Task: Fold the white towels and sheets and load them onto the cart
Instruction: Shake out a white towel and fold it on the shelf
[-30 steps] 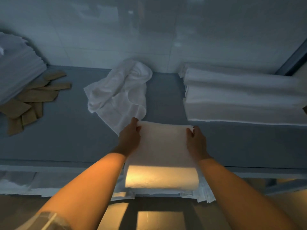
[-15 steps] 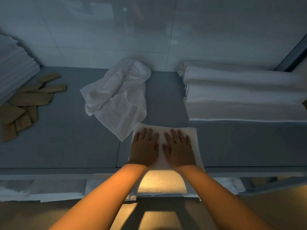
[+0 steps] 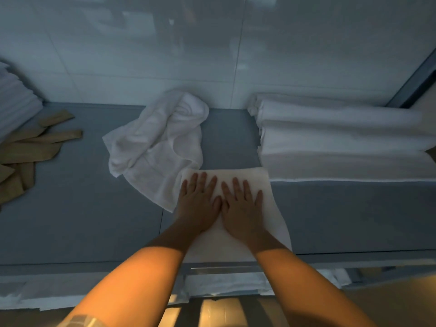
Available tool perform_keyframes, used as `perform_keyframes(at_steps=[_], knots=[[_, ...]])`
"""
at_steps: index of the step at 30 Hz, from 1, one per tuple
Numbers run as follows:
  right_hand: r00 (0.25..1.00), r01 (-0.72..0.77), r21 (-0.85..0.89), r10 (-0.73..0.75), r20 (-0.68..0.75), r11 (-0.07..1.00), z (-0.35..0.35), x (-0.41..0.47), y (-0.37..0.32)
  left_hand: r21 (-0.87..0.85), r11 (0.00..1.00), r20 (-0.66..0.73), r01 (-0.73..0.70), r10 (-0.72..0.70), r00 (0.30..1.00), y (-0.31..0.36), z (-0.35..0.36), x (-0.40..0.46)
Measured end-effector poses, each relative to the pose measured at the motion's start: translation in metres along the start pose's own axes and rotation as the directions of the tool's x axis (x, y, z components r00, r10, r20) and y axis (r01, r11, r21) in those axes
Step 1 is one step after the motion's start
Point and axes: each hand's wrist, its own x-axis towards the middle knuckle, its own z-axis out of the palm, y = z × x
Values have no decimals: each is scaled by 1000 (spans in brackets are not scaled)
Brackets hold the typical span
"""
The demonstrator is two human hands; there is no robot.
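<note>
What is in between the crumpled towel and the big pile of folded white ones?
In the head view, only bare grey tabletop lies between the crumpled towel and the folded pile. Nearer the person, the towel under both hands fills the gap.

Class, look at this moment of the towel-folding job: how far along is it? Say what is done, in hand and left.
Done: a stack of folded white linen lies on the right of the grey surface. In hand: left hand and right hand press flat on a folded towel. Left: the crumpled towel is unfolded; no cart loading shows.
</note>
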Motion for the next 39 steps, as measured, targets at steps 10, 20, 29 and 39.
perform_keyframes(at_steps=[10,20,29,39], knots=[[996,-37,-3,36,-80,999,1,-4,32,57,997,-37,-61,63,997,4,-26,-10],[996,-37,77,43,-78,996,8,-35,-14,-101,994,-142,-30,16,990,30,-24,-76],[987,114,-30,-117,-110,993,6,-46,23,-62,991,-37,-115,113,993,14,-19,-76],[992,-90,-55,85,-93,994,0,-45,38,-150,988,-13,-33,32,999,3,-9,-78]])
